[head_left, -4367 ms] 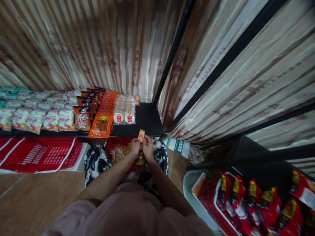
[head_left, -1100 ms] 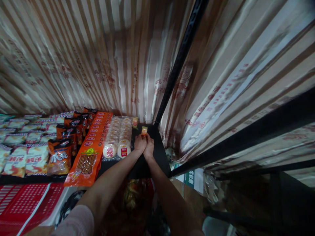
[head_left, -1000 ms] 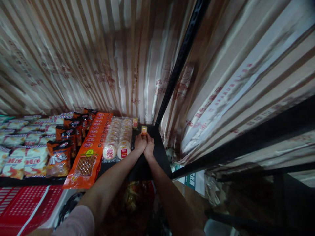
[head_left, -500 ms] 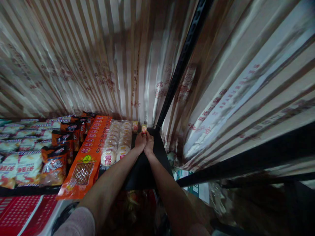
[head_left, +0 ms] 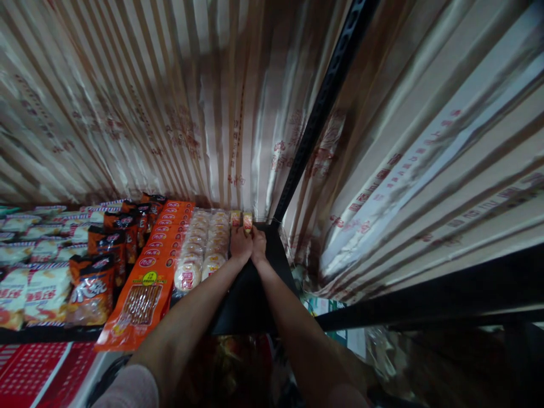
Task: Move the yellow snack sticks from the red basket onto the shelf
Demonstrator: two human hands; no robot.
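Note:
At the back of the black shelf (head_left: 249, 306), a small yellow-and-red packet (head_left: 247, 221) stands upright in front of my fingers. My left hand (head_left: 241, 246) and my right hand (head_left: 258, 245) are side by side, closed around its lower part, with most fingertips hidden. Just left of it is a similar small yellow packet (head_left: 235, 217), close against it or touching. Two rows of round white cakes in clear wrap (head_left: 188, 273) lie to the left of my left hand.
Overlapping orange snack packs (head_left: 144, 300), orange-and-black bags (head_left: 92, 289) and white bags (head_left: 47, 292) fill the shelf leftward. A black slotted post (head_left: 308, 136) rises at the back right corner. Pleated sheeting (head_left: 204, 113) hangs behind. A red patterned box (head_left: 38, 371) sits below left.
Both hands have shifted the small yellow-and-red packet slightly left and back, narrowing the gap to the similar packet. The view has turned a little.

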